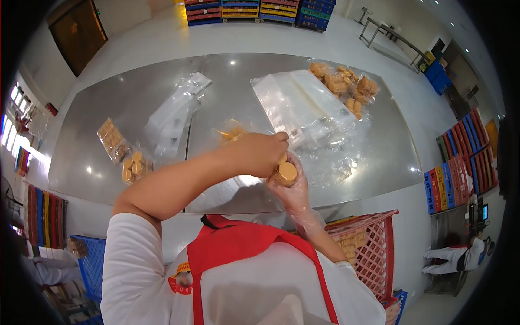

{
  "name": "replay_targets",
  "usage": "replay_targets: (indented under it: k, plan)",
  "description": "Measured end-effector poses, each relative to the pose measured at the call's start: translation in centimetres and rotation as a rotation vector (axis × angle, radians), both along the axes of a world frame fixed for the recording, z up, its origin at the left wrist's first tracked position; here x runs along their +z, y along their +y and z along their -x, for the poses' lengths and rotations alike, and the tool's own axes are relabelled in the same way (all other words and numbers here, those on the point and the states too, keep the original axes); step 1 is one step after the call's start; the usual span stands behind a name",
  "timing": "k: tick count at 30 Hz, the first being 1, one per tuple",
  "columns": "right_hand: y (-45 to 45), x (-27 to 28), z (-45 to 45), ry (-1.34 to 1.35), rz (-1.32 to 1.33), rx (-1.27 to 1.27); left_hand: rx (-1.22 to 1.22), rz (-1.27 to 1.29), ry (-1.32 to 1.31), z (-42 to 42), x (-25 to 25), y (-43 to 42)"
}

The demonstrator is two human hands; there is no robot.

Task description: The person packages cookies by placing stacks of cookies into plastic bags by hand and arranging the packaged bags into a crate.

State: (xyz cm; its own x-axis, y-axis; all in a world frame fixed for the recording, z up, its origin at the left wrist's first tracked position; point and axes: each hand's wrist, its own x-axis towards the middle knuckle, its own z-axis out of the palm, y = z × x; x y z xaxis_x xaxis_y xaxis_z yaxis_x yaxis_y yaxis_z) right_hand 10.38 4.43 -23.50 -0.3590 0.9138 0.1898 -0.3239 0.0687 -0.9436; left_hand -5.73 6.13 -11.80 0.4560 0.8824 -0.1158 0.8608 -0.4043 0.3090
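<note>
Shiny pale flr (pixel 157 40) w/ brown dr (pixel 78 35) back L, bright wndws (pixel 7 129) L, metal tbl (pixel 397 36) back R.

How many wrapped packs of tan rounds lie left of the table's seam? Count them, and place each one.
2. The farther pack lies toward the left edge of the table; the nearer pack lies just beyond the left forearm. The forearm could hide more.
</note>
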Motion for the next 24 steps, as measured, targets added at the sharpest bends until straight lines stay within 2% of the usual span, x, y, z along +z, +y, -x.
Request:
replay_targets:
  k: [3,6,9,13,15,17,19,21,24]
  plan:
    - [0.5,1.1,0.0,0.014,0.404,0.157,-0.042,-0.066,0.098,-1.4,-2.2,-0.7]
    - [2.4,-2.8,0.7,0.603,0.862,0.323,-0.078,-0.198,0.079,-3.0,-4.8,-1.6]
    - [2.9,-3.8,2.5,0.826,1.060,0.418,-0.097,-0.057,0.224,-4.7,-4.5,-2.3]
    - [2.1,-0.4,4.5,0.661,1.001,0.410,-0.160,-0.056,0.235,-6.1,-4.0,-3.9]
    - [2.4,-0.6,5.5,0.612,0.958,0.399,-0.096,-0.058,0.151,-7.3,-4.2,-4.6]
    - [4.2,-7.6,6.6,0.579,0.806,0.343,-0.064,0.017,0.119,-7.7,-4.3,-4.8]
    - [4.4,-9.0,7.0,0.565,0.789,0.308,-0.039,0.076,0.095,-7.7,-4.2,-5.0]
    - [3.9,-5.2,6.9,0.574,0.895,0.291,-0.023,0.108,0.084,-7.4,-3.6,-5.0]
    - [4.3,-4.9,5.4,0.532,0.917,0.437,-0.060,0.047,0.081,-6.9,-4.4,-5.0]
